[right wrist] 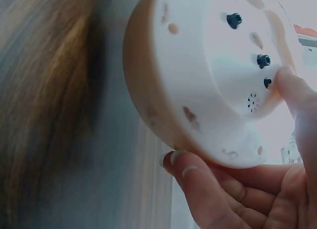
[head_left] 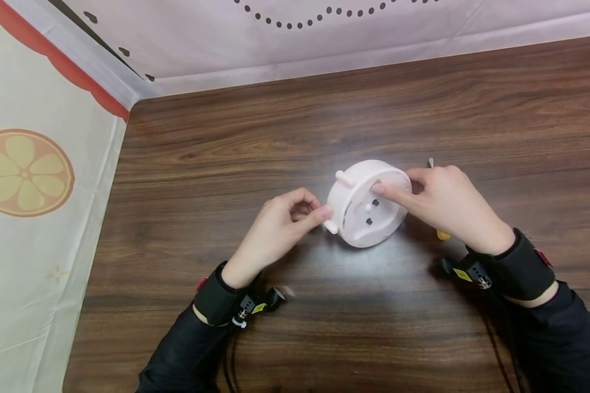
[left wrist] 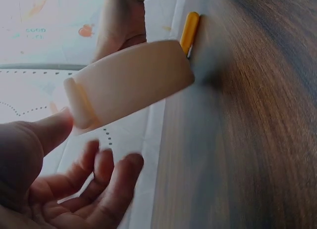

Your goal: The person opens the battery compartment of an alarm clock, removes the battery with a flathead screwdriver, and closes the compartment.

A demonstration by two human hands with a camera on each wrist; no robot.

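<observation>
A round white clock [head_left: 369, 204] stands tilted on the wooden worktop [head_left: 324, 125], its flat back turned up and toward the person, its round axis leaning away from them. Two short pegs stick out of its rim on the side toward the left hand [head_left: 280, 229].

The right hand [head_left: 447, 202] grips the clock: the thumb lies across the back near the small dark knobs, and the fingers curl under the rim on the far side. The left hand hangs just beside the clock, fingers loosely bent and holding nothing; its thumb tip touches or nearly touches the lower peg, and which one cannot be told.

The right wrist view shows the back [right wrist: 223, 66] close up: three dark knobs in a row, a small grille of holes and several slots, with fingertips [right wrist: 183, 164] under the rim. The left wrist view shows the clock [left wrist: 129, 85] from the side as a plain drum, blurred, with an orange-handled tool [left wrist: 189, 31] lying on the worktop just behind it.

In the head view that tool [head_left: 442, 234] is mostly hidden under the right hand; only a yellow end and a thin metal tip show. The clock's face is out of sight in every view.
</observation>
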